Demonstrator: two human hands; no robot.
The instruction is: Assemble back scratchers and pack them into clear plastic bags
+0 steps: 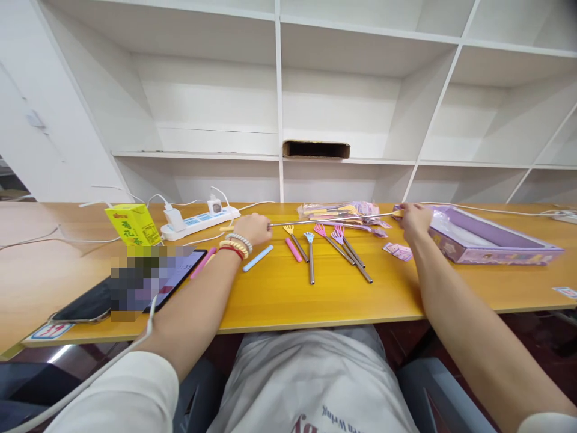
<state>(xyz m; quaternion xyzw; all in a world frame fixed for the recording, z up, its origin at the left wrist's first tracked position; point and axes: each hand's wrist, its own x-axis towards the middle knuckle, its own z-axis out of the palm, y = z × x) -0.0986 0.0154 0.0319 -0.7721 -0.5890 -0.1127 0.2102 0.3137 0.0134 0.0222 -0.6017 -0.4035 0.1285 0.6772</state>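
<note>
While the left hand (252, 232) closes round the long, thin, silver metal rod (333, 219) near its yellow handle (226, 228), the right hand (415, 218) pinches the other yellow end (397, 213), so it stretches between them. Keeping both hands in line should stop it bending. Between the hands, but closer in, lies a silver metal scratcher with a blue claw (311, 264).

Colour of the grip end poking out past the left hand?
Yellow; the grip shows best in the head view.
</note>
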